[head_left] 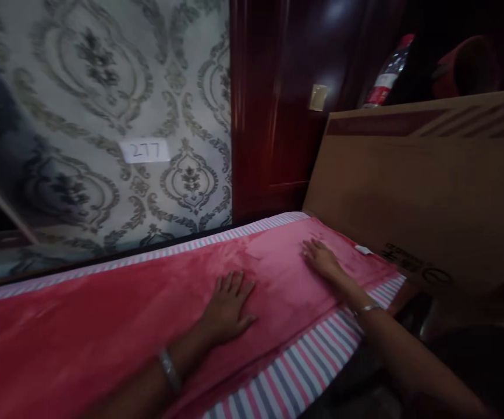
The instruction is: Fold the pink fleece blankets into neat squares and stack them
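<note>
My bed (304,372) is covered by a sheet striped in pink, grey and white, which shows along the near edge and the far edge. Directly on it lies a pink plush blanket (116,326), spread flat over most of the surface. My left hand (228,305) and right hand (322,259) rest palm down on that blanket, fingers spread.

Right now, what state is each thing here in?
Left hand: flat, palm down on the pink blanket, fingers spread.
Right hand: flat on the blanket near its far end.
Pink blanket: spread out over the striped sheet.
Cardboard box: leaning, closed.
Paper label: stuck on the wallpaper, reads 277.
</note>
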`<control>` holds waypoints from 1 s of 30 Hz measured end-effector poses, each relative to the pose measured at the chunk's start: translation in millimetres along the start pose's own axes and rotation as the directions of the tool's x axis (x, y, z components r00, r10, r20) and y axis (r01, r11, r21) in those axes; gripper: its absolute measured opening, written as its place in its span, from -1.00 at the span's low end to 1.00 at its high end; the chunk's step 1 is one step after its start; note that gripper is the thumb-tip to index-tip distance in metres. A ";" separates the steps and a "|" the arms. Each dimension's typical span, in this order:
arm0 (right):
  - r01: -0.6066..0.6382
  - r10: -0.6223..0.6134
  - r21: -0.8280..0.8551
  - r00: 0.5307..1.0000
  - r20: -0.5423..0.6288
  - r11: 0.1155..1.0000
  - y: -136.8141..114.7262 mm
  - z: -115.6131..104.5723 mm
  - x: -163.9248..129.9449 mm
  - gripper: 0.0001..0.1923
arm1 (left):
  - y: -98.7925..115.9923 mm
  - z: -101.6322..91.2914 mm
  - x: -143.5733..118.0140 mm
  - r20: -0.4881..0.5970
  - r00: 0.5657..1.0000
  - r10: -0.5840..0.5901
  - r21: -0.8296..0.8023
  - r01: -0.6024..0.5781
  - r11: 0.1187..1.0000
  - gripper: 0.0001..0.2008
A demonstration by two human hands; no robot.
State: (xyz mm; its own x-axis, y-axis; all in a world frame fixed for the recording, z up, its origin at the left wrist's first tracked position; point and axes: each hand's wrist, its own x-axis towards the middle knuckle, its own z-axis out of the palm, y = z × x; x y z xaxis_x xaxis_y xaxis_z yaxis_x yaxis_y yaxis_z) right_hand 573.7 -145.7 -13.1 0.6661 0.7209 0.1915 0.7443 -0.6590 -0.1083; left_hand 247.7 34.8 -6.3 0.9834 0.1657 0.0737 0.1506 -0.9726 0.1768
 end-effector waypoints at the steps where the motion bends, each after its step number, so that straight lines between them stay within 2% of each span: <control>1: 0.057 -0.057 0.017 0.998 0.002 0.998 -24.0 2.6 -6.6 -0.39 | 2.0 -4.3 -1.9 0.026 1.000 0.006 -0.032 -0.005 0.999 -0.19; 3: 0.162 -0.163 0.063 0.987 0.003 0.985 -67.9 8.7 -24.0 -0.41 | 3.7 -15.5 -8.8 0.064 0.998 0.002 -0.086 0.004 0.996 -0.18; 5: 0.247 -0.248 0.106 0.969 0.001 0.963 -98.4 15.5 -42.9 -0.41 | -0.9 -29.0 -21.4 0.068 0.997 -0.040 -0.087 0.046 0.995 -0.21; 7: 0.266 -0.269 0.112 0.963 0.011 0.957 -111.2 23.8 -57.3 -0.41 | -15.3 -43.1 -40.7 0.047 0.989 -0.143 -0.031 0.145 0.989 -0.26; 9: 0.245 -0.248 0.086 0.968 0.025 0.966 -110.0 34.6 -63.7 -0.40 | -39.3 -56.1 -67.1 0.018 0.955 -0.295 0.044 0.294 0.955 -0.29; 11: 0.237 -0.238 0.052 0.971 0.009 0.970 -102.6 46.6 -64.0 -0.39 | -68.3 -65.9 -98.4 -0.031 0.880 -0.475 0.115 0.475 0.872 -0.30; 13: 0.248 -0.247 0.030 0.968 -0.030 0.968 -95.8 57.0 -62.2 -0.38 | -95.7 -70.3 -130.1 -0.100 0.778 -0.620 0.169 0.627 0.760 -0.28; 15: 0.261 -0.259 0.018 0.964 -0.066 0.965 -92.2 64.0 -61.5 -0.38 | -116.3 -68.1 -156.3 -0.150 0.687 -0.711 0.188 0.726 0.662 -0.27; 17: 0.264 -0.262 0.014 0.961 -0.086 0.964 -91.2 67.6 -62.1 -0.38 | -127.8 -61.3 -173.1 -0.173 0.641 -0.748 0.181 0.767 0.616 -0.27; 19: 0.261 -0.259 0.010 0.961 -0.096 0.965 -91.1 69.6 -62.9 -0.37 | -131.5 -53.5 -180.7 -0.188 0.630 -0.753 0.169 0.776 0.607 -0.29; 22: 0.253 -0.251 0.002 0.963 -0.097 0.968 -89.6 72.2 -62.7 -0.34 | -130.1 -47.3 -181.6 -0.201 0.636 -0.745 0.157 0.772 0.616 -0.30; 30: 0.262 -0.261 -0.004 0.961 -0.096 0.965 -86.4 72.8 -61.5 -0.35 | -131.0 -48.8 -184.1 -0.200 0.643 -0.739 0.095 0.764 0.639 -0.30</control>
State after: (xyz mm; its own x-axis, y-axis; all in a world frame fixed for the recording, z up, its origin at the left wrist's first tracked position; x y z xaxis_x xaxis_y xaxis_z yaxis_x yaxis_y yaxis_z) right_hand 471.9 -117.4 -86.5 0.4409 0.8439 0.3056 0.8926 -0.4481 -0.0504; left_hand 42.0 139.6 4.9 0.5010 0.8580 0.1131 0.8567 -0.5102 0.0760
